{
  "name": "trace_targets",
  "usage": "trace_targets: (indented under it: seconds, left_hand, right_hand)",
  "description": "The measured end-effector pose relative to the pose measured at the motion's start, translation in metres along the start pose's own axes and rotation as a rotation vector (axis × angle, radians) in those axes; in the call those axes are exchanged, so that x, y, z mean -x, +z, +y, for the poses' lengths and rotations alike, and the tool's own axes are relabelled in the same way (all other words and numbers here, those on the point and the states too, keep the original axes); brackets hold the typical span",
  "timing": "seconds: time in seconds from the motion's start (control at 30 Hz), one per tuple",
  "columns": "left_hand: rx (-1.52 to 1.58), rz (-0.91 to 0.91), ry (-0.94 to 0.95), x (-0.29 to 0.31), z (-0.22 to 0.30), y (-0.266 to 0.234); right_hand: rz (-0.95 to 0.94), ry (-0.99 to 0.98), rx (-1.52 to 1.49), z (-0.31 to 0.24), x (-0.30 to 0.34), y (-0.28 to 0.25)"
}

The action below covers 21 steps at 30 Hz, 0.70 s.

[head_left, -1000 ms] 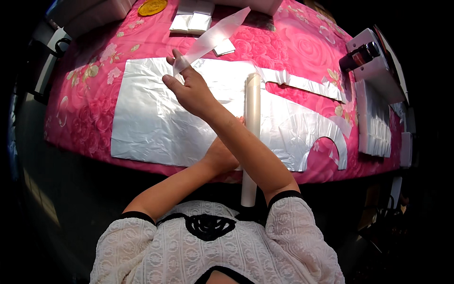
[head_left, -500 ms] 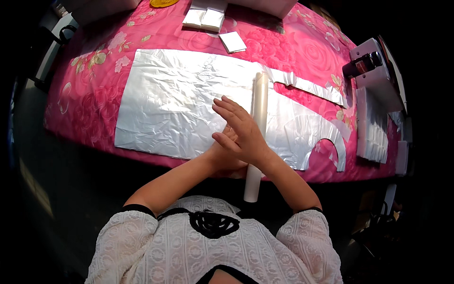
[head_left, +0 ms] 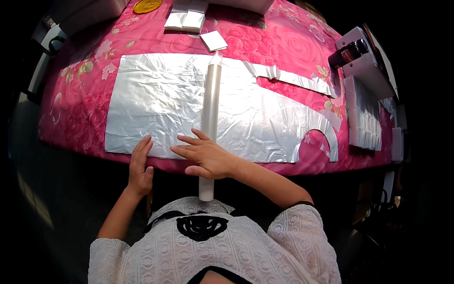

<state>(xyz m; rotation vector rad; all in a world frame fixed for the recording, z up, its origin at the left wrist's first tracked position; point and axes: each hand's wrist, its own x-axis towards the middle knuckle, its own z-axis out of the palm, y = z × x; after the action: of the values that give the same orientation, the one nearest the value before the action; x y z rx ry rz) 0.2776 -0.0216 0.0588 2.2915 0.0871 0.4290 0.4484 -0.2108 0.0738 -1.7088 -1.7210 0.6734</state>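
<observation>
A crinkled silvery-white plastic sheet (head_left: 156, 94), cut like an apron or bag with strap-like ends on the right, lies flat on the table. Across it rests a long pale roller tube (head_left: 211, 104), whose near end juts past the table edge toward my body. My right hand (head_left: 205, 154) is over the lower part of the tube, palm down, fingers spread to the left. Near the sheet's lower left edge, my left hand (head_left: 141, 168) is raised with fingers stretched out and holds nothing.
A pink floral cloth (head_left: 75, 104) covers the table. At the back lie folded white packets (head_left: 187, 18), a single white square (head_left: 213, 41) and a yellow round piece (head_left: 147, 5). On the right are a dark bottle (head_left: 347, 53), a white box (head_left: 364, 66) and a stack of folded sheets (head_left: 364, 113).
The tube has moved left across the sheet, with my right hand going along. My hands, crossed before, are now apart, the left one farther left.
</observation>
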Motion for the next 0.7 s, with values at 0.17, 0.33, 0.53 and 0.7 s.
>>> trace_targets:
  seconds: [0.17,0.33,0.53,0.7]
  left_hand:
    - [0.037,0.142,-0.174,0.040,-0.012,-0.037]
    - [0.120,0.139,-0.308,0.074,-0.011,-0.055]
    - [0.205,0.163,-0.605,0.080,-0.006,-0.050]
    - [-0.121,0.117,-0.719,0.076,-0.027,-0.045]
  right_hand:
    - [0.034,-0.409,-0.190,-0.057,-0.073,0.002]
    - [0.025,-0.111,0.391,0.024,-0.096,0.000]
    - [-0.026,-0.319,0.453,0.026,-0.184,0.033]
    - [0.087,-0.091,0.403,-0.006,-0.240,0.072]
